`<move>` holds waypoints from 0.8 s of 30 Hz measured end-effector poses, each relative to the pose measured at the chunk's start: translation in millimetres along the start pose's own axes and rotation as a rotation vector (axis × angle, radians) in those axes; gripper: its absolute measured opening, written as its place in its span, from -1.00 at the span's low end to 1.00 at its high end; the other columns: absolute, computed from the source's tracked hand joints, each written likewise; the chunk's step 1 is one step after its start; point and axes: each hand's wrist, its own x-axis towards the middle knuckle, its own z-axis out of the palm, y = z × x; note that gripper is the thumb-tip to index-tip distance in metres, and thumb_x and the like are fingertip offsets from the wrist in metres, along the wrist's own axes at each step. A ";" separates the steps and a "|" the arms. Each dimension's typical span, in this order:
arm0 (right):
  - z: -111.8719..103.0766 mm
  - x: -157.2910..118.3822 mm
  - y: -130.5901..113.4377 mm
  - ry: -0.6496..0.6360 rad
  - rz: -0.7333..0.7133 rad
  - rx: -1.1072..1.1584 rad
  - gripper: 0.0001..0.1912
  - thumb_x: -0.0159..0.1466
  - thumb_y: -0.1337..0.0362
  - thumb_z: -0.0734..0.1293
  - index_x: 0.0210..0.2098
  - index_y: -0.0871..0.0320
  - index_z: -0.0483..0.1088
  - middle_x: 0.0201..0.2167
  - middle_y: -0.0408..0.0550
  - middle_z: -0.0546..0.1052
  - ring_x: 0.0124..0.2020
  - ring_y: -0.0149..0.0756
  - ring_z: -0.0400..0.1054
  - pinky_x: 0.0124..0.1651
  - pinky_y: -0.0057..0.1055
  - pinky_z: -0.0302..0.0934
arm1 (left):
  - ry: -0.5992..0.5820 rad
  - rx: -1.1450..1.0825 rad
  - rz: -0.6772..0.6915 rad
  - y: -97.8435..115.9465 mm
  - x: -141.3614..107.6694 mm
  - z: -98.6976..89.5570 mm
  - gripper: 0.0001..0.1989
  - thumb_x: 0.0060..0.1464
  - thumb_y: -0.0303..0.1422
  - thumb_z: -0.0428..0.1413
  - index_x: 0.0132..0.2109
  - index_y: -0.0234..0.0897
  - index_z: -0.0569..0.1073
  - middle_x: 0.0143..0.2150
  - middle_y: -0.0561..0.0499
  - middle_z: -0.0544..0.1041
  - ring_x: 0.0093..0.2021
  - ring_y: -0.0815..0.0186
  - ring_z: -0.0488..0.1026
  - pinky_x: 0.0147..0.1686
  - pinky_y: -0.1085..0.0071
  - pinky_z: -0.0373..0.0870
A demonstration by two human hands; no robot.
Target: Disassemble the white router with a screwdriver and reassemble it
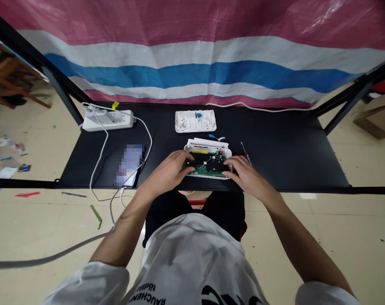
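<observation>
Cover looks off, lying on the bench [290, 161] as a loose shell [195, 121]; circuit board [202, 170] exposed in the casing [208, 144]. Left hand [167, 171] and right hand [246, 176] apart, both on a black plate [197, 160], grip unclear.

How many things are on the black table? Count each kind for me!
White casing with green circuit board: 1
White casing cover: 1
Power strip: 1
Phone: 1
Small screwdriver: 1
Total: 5
</observation>
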 end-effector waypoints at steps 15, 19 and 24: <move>9.2 -3.3 8.9 0.074 -0.033 0.080 -0.75 0.55 0.05 0.24 0.13 -0.03 0.38 0.14 0.10 0.54 0.22 0.03 0.43 0.28 0.09 0.39 | 0.088 -0.108 -0.015 13.8 4.4 1.6 -0.36 0.16 -0.14 0.42 0.29 -0.12 0.40 0.39 -0.16 0.32 0.43 -0.03 0.34 0.42 0.03 0.37; 10.7 -2.8 12.1 0.083 -0.017 0.101 -0.72 0.54 0.05 0.26 0.16 -0.03 0.38 0.11 0.10 0.56 0.17 0.03 0.45 0.24 0.07 0.40 | 0.181 -0.164 0.011 10.6 9.3 9.9 -0.32 0.15 -0.16 0.41 0.34 -0.08 0.38 0.40 -0.15 0.28 0.45 -0.04 0.30 0.46 0.01 0.31; -4.3 1.1 -1.3 0.097 -0.046 0.113 -0.60 0.48 0.03 0.36 0.25 -0.06 0.36 0.22 0.10 0.52 0.28 0.07 0.39 0.33 0.11 0.35 | 0.279 -0.204 0.049 13.6 15.8 19.0 -0.18 0.15 -0.13 0.40 0.45 -0.07 0.24 0.37 -0.20 0.21 0.41 -0.04 0.27 0.34 0.02 0.44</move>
